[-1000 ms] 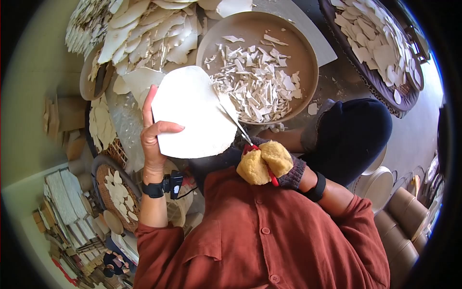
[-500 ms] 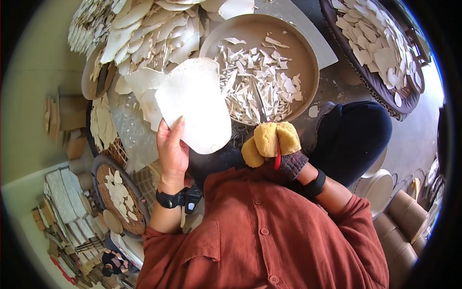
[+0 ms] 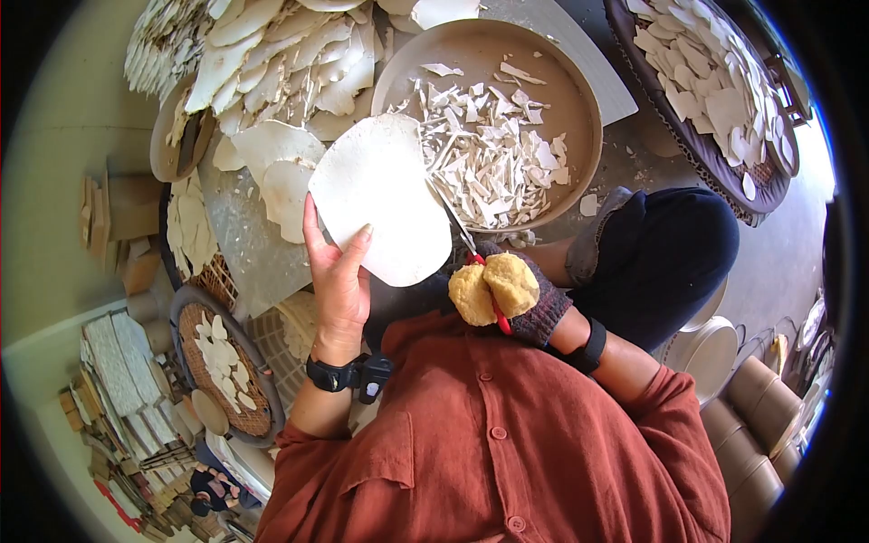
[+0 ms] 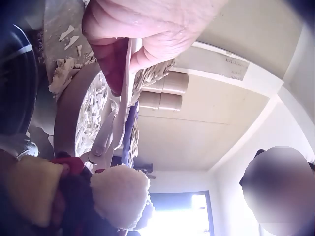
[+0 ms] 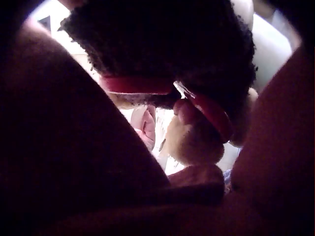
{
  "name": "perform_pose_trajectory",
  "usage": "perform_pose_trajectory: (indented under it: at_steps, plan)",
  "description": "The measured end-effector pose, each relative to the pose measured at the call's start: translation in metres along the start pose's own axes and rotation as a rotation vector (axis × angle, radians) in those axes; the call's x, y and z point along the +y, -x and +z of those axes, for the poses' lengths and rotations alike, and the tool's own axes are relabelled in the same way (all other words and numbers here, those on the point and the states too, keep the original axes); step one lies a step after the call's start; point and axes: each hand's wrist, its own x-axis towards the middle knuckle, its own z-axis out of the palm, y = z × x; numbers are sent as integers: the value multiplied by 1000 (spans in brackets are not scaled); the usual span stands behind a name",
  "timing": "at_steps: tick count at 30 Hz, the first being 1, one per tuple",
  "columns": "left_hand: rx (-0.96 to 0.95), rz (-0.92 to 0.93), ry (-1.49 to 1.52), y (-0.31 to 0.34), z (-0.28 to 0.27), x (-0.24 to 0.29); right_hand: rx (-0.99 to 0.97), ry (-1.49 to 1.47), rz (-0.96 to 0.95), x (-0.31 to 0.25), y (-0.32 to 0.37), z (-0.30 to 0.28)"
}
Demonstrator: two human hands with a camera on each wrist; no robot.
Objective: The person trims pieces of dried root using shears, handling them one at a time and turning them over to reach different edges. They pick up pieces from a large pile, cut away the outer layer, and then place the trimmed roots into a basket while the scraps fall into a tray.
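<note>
My left hand point(image 3: 341, 271) pinches a thin, flat white sheet point(image 3: 385, 199) with a rounded outline, thumb on its upper face. In the left wrist view the sheet point(image 4: 123, 98) shows edge-on between thumb and fingers. My right hand point(image 3: 543, 303), in a dark knitted glove, grips scissors point(image 3: 463, 233) with red handles. Yellow spongy padding point(image 3: 511, 282) wraps the fingers around those handles. The blades lie along the sheet's right edge, their tips partly hidden in the bright scraps behind. Dark cloth and glove fill most of the right wrist view, with a red handle point(image 5: 138, 84) showing.
A round tan tub point(image 3: 593, 136) with white scraps stands just beyond the sheet. Stacked whitish sheets point(image 3: 272, 63) rise at the back left. Round trays hold more pieces at the right point(image 3: 760, 195) and lower left point(image 3: 186, 362). A bent knee point(image 3: 661, 235) lies beside the right hand.
Half a second ago the scissors pointed over the tub; now they have swung back left to the sheet's edge. The left hand has moved right and toward the body since the first frame, turning the sheet.
</note>
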Motion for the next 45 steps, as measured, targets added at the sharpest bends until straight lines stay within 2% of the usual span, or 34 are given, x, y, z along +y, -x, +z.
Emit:
perform_pose_trajectory:
  at_steps: [3, 6, 9, 12, 14, 17, 19, 21, 23, 25, 28, 30, 32, 37, 40, 42, 45]
  plan:
    - [-5, -7, -11, 3, 1, -3, 41, 33, -32, -1, 0, 1]
    - [-4, -15, -5, 3, 3, -6, 63, -284, -13, 3, 0, 2]
    - [-1, -12, 12, 4, 1, -7, 33, -331, -23, -5, 0, 2]
    - [-19, 9, -30, 6, 0, -3, -25, -654, -42, 45, 0, -24]
    - [-38, 19, -67, 7, -3, 2, 232, 146, -301, 68, -11, -30]
    - [-72, -9, -107, 14, -8, 6, 314, 698, -479, 52, -9, -22]
    - [-100, -52, -130, 20, -9, 8, 298, 1009, -659, 36, -8, -13]
    - [-126, -123, -150, 27, -8, 9, 302, 918, -645, 35, -10, -9]
    - [-140, -160, -155, 32, -9, 9, 245, 643, -572, 37, -15, -6]
    - [-146, -166, -141, 34, -10, 7, 191, 494, -511, 38, -17, -7]
    - [-150, -185, -167, 31, -17, 10, 120, 555, -473, 28, -16, -9]
    - [-100, -136, -139, 31, -17, 7, 74, 723, -491, 15, -10, -9]
    - [-58, -98, -156, 27, -18, 4, 13, 223, -278, 12, -6, -6]
    - [-45, -28, -274, 15, -29, 1, -28, 755, -430, -3, -4, -6]
    - [-68, -31, -289, 9, -33, 6, -85, 617, -411, 1, -9, -5]
    - [-97, -62, -255, 4, -35, 12, -35, 441, -320, 2, -8, 1]
    - [-134, -114, -200, 1, -35, 16, -67, 515, -305, 2, -14, -4]
